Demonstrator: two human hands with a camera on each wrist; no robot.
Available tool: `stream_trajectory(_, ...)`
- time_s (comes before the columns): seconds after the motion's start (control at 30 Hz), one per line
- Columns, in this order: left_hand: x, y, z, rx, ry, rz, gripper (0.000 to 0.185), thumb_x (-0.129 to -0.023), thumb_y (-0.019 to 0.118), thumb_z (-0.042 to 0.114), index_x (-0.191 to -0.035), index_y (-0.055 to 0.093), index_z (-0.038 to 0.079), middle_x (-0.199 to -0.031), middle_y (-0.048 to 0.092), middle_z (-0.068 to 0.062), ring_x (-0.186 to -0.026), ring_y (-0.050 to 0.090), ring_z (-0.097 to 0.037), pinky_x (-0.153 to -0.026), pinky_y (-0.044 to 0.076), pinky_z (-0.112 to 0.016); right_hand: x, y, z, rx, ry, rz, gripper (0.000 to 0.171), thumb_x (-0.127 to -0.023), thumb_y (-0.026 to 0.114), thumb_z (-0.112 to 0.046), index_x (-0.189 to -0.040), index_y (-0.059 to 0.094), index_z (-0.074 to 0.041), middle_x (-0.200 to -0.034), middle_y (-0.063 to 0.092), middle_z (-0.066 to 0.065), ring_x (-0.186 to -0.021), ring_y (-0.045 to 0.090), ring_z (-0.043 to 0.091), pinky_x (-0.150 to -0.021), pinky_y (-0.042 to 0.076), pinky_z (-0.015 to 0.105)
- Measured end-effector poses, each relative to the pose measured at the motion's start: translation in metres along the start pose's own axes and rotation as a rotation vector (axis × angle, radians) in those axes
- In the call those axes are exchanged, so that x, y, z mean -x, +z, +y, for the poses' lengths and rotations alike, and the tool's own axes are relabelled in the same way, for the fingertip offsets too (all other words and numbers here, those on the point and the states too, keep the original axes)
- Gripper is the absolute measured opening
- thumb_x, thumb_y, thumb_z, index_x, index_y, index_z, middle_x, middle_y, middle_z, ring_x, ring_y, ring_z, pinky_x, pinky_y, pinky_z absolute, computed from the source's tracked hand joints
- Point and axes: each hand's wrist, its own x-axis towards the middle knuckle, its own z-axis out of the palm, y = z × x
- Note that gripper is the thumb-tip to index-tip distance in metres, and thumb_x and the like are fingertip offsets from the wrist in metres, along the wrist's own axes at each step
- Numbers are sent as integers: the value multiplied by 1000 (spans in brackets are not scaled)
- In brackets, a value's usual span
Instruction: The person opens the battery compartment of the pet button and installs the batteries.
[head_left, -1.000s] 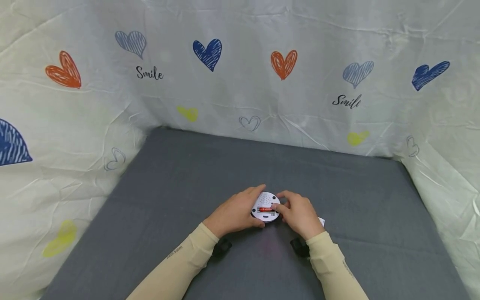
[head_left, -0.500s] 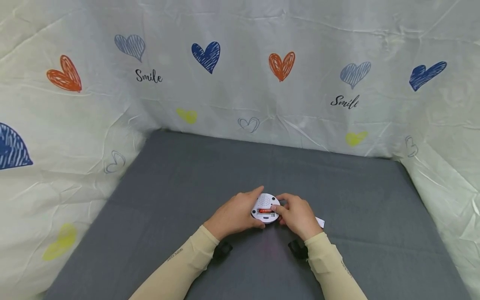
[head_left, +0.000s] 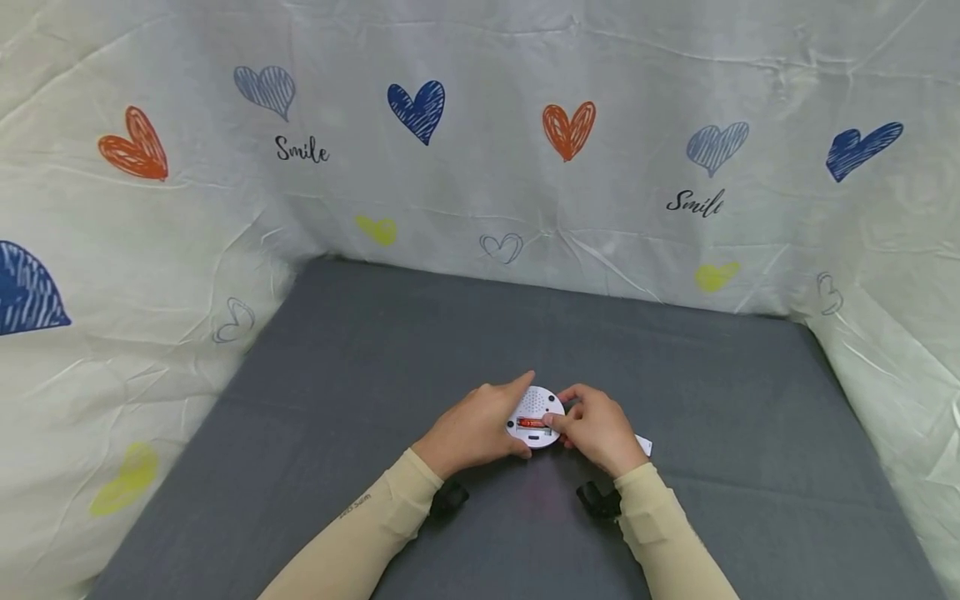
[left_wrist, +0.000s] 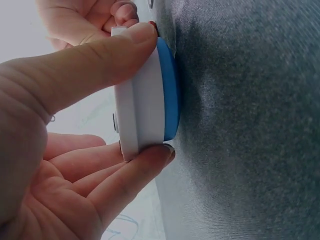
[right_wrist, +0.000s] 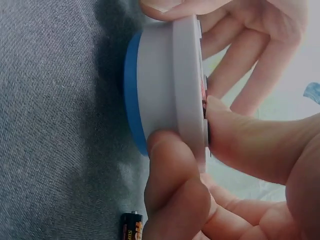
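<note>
both hands (head_left: 480,425) on round white device (head_left: 534,414)

The small white piece (head_left: 643,444) on the mat is mostly hidden behind the right hand (head_left: 600,429). A loose battery (right_wrist: 131,226) is cut off by the frame's bottom edge, its label seemingly unreadable.

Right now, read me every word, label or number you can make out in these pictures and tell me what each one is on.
"Smile" on the heart-print backdrop cloth, left of centre.
"Smile" again on the same cloth, right side, last letter partly lost in a fold.
Small dark print on the left sleeve: too small to read.
Print on the red battery in the round white device: too small.
Yellow lettering on the loose battery lying on the grey cloth: cut off, unreadable.
</note>
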Motion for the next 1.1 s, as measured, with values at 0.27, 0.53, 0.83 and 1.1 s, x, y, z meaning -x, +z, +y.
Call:
stream_trajectory(0.27,0,-1,1,-16,19,26,106,-81,99,26,-167,40,6,-153,65,-10,-123,71,-23,-96,61,-39,-2,4,1,51,-54,45,36,-96,82,-24,-124,69,-4,-66,66,0,-58,59,14,-60,44,30)
stream_trajectory(0.53,-1,2,-4,-16,26,52,103,-85,96,25,-167,38,4,-159,60,-14,-132,68,-25,-105,59,-43,-3,0,3,103,-67,74,30,-101,77,-29,-125,72,-11,-72,68,-1,-60,59,14,-59,45,31)
stream_trajectory(0.83,-3,2,-5,33,-9,39,105,-84,96,26,-168,36,6,-163,55,-14,-143,62,-28,-114,54,-46,-4,-27,15,253,-83,261,23,-103,75,-32,-116,81,-14,-88,74,6,-71,63,22,-64,50,39)
stream_trajectory(1.1,-4,4,-7,32,-25,23,105,-85,95,29,-169,35,8,-166,53,-12,-146,59,-27,-117,52,-46,-6,-28,23,352,-147,209,21,-92,87,-22,-109,83,-12,-105,80,10,-102,70,34,-91,56,54)
